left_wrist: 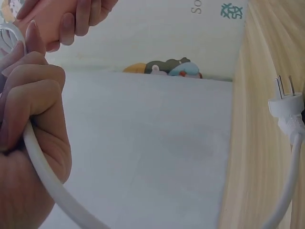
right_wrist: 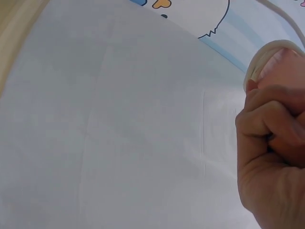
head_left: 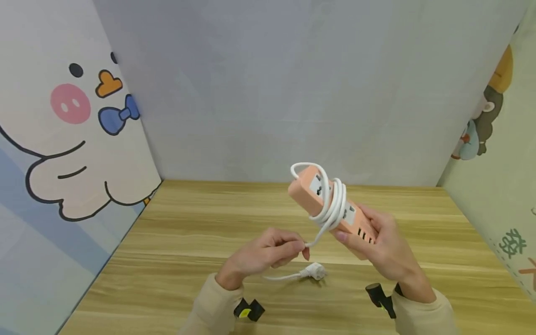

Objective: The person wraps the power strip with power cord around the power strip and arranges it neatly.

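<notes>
A salmon-pink power strip point(head_left: 307, 197) with white socket faces and several dark slots is held up over the table by my right hand point(head_left: 387, 244), which grips its near end. White cord point(head_left: 337, 209) circles the strip's middle in several turns, with a loose loop over its far end. My left hand point(head_left: 268, 251) pinches the cord just left of the strip, fingers curled round it. From that hand the cord hangs in a curve, in the left wrist view, to the white plug point(left_wrist: 287, 107). In the right wrist view, my curled fingers point(right_wrist: 269, 117) hide much of the strip.
A wood-grain table point(head_left: 167, 279) spreads beneath both hands. Behind it rises a pale grey wall point(head_left: 268, 93). A panel with a cartoon bird point(head_left: 75, 167) stands on the left, and a pale green printed panel point(head_left: 494, 186) on the right. Black wrist mounts sit at both sleeves.
</notes>
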`<move>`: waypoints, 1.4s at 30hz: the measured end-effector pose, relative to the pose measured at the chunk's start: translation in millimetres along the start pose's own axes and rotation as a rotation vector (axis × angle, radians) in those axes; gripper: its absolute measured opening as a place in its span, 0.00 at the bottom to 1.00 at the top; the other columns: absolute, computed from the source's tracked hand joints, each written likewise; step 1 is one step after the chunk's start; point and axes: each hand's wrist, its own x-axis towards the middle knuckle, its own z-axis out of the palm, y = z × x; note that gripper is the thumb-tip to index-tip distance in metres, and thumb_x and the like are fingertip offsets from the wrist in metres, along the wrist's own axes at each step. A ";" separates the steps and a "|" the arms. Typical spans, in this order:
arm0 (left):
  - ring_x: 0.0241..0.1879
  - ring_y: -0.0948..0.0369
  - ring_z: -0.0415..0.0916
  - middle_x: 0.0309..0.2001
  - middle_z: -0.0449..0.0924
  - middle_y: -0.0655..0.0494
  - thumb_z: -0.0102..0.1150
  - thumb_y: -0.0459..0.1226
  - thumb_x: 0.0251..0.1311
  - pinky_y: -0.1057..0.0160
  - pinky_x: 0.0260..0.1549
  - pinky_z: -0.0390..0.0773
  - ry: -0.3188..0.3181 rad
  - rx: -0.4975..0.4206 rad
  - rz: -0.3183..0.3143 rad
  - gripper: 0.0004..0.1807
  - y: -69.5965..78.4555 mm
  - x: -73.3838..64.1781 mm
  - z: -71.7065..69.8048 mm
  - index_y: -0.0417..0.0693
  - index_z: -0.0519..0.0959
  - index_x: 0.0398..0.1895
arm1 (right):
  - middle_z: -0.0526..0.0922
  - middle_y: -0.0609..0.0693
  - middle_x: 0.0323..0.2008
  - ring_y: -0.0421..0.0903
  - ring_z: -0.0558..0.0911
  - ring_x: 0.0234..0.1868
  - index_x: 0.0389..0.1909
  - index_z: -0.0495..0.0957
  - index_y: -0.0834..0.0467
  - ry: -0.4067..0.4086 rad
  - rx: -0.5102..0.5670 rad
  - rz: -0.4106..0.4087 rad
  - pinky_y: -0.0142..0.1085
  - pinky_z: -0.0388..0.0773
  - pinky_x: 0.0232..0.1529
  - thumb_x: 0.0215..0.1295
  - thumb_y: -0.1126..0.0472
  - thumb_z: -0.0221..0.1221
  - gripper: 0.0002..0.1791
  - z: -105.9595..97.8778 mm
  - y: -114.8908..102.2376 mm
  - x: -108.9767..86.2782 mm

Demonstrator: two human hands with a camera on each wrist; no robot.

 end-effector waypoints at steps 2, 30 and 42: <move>0.14 0.68 0.54 0.15 0.58 0.53 0.42 0.35 0.79 0.67 0.12 0.55 0.024 0.005 -0.001 0.19 -2.9 0.5 -0.7 0.24 0.78 0.42 | 0.81 0.46 0.30 0.40 0.76 0.23 0.55 0.80 0.60 0.000 -0.016 0.000 0.35 0.75 0.22 0.60 0.73 0.63 0.20 -1.4 -1.7 -0.2; 0.48 0.62 0.83 0.48 0.83 0.34 0.60 0.33 0.70 0.54 0.55 0.82 0.191 0.062 0.115 0.12 -25.6 2.3 -11.2 0.34 0.80 0.51 | 0.84 0.44 0.29 0.35 0.75 0.21 0.49 0.82 0.54 -0.407 0.167 -0.130 0.30 0.73 0.19 0.57 0.72 0.66 0.19 3.3 -4.3 -2.9; 0.22 0.72 0.66 0.18 0.72 0.41 0.61 0.29 0.53 0.71 0.25 0.73 0.167 0.148 0.256 0.05 -38.9 -1.3 -17.9 0.35 0.76 0.24 | 0.84 0.44 0.29 0.28 0.72 0.21 0.51 0.82 0.50 -0.522 0.083 -0.077 0.26 0.71 0.19 0.60 0.63 0.69 0.17 1.5 -5.2 -3.8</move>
